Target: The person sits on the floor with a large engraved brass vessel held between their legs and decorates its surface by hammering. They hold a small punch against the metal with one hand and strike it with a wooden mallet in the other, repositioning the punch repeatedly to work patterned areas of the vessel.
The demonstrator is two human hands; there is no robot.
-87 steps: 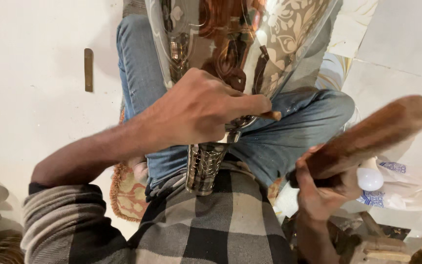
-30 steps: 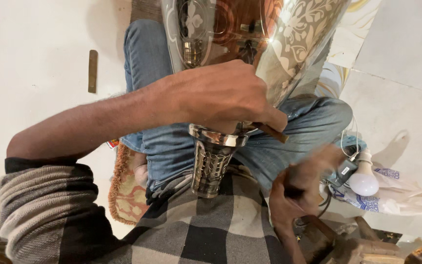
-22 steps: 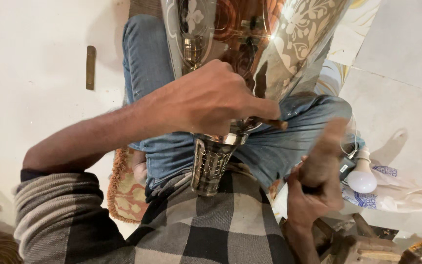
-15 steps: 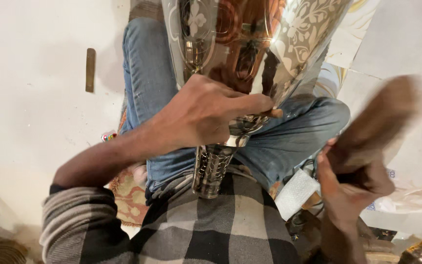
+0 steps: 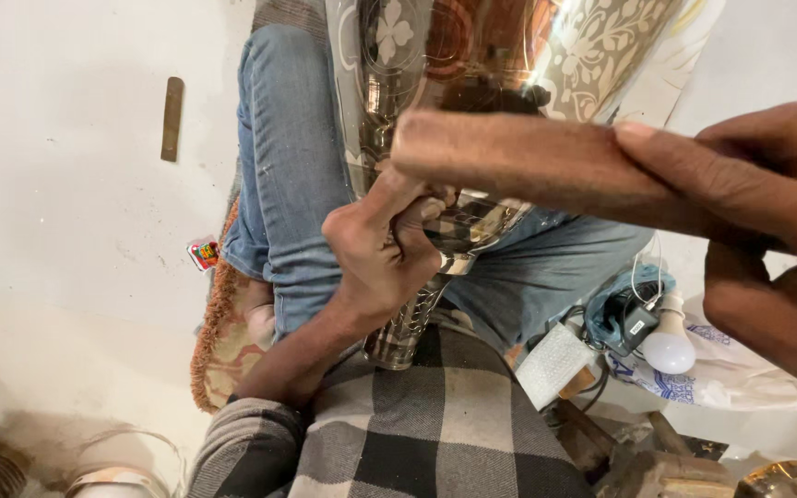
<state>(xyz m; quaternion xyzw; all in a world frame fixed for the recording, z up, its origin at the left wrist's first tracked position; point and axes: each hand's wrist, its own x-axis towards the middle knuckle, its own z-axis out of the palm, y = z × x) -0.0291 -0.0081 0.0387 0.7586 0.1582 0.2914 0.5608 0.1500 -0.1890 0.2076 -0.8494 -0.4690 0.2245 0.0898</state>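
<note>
The left hand [image 5: 382, 254] is closed tight around the narrow neck of an engraved metal vessel [image 5: 472, 101], where the flared, flower-patterned body meets its ribbed stem; the vessel lies across the person's lap, its wide end pointing to 12 o'clock and its stem down toward 6 o'clock. The right hand [image 5: 767, 231], coming in from 3 o'clock, is wrapped around one end of a wooden mallet [image 5: 518, 161], thumb laid along the top, with the round free end held over the vessel's body just above the left hand. Whether the wood touches the metal cannot be told. Judging by the surface, much of the floral engraving is already there and shining, so the work looks well along, though the part under the mallet is hidden. Outward from the hands, blue jeans [image 5: 292, 157] show at 11 o'clock, a woven mat [image 5: 223, 323] on the floor at 8 o'clock, a white bulb [image 5: 671, 346] at 4 o'clock, and a flat metal bar [image 5: 172, 118] at 10 o'clock.
</note>
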